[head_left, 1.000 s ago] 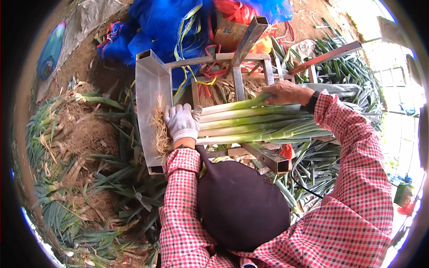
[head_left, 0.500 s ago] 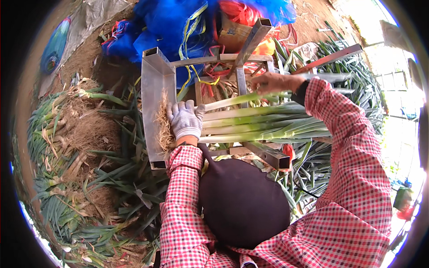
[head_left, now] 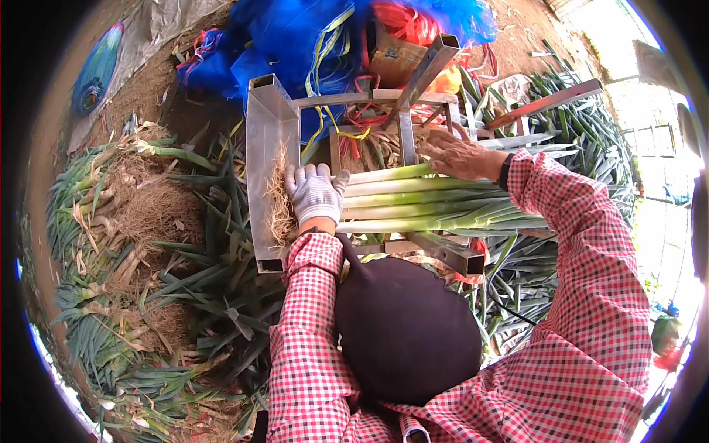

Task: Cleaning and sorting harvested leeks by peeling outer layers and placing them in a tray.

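Note:
Several leeks (head_left: 399,199) lie side by side across a metal frame (head_left: 270,148), white shanks to the left and green leaves to the right. Their brown roots (head_left: 281,203) press against the frame's upright metal plate. My left hand (head_left: 317,193), in a pale knitted glove, rests flat over the root ends with its fingers apart. Bare, my right hand (head_left: 461,156) lies with stretched fingers on the green part of the farthest leek. Neither hand is wrapped round a leek.
Untrimmed leeks (head_left: 140,207) with long roots are heaped on the left. More leek leaves (head_left: 583,125) pile up at the right. Blue netting (head_left: 284,48) and red strapping (head_left: 406,21) lie beyond the frame. Metal bars (head_left: 461,257) stick up from its near and far sides.
My right hand has come down onto the farthest leek, its fingers now flatter and spread. My left hand stays on the root ends. The whole view has shifted slightly.

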A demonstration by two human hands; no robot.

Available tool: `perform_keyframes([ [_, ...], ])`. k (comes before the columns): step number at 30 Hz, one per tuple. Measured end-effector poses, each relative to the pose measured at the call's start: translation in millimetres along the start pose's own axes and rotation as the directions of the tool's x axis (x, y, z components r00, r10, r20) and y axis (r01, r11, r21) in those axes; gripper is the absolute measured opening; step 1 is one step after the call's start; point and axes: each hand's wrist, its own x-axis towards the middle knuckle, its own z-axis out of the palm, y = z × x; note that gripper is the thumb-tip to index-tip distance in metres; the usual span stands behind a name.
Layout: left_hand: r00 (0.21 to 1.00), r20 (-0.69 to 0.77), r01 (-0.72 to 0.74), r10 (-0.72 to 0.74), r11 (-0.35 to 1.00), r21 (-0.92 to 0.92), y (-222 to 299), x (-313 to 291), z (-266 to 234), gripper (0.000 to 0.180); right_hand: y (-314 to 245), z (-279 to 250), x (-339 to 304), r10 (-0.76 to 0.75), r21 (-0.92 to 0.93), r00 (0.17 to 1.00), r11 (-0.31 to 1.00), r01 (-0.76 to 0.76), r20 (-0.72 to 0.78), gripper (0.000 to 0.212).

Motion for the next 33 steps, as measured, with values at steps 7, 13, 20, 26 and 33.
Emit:
perform_keyframes([
  [7,0.993,-0.112,0.014,-0.03,0.99,-0.138,-1,-2,11,0.025,-3,-3,4,0.194,0.118,0.942,0.965,-0.233,0.273,0.052],
  [13,0.991,-0.131,0.028,-0.037,0.997,-0.068,4,5,17,0.026,1,-4,-2,0.196,0.054,0.961,0.976,-0.21,0.194,0.063],
  [20,0.94,0.331,0.114,-0.084,0.991,-0.071,11,23,4,0.021,3,12,-4,0.122,0.129,0.991,0.983,-0.129,0.062,0.06],
  [26,0.91,0.389,0.187,-0.142,0.979,-0.08,22,22,7,0.05,19,7,5,0.11,0.134,0.979,0.982,-0.134,0.174,0.061],
  [33,0.992,-0.061,-0.006,-0.111,0.442,-0.897,3,-97,-122,0.035,45,-3,33,-0.008,-0.018,0.989,1.0,0.011,0.15,0.055],
])
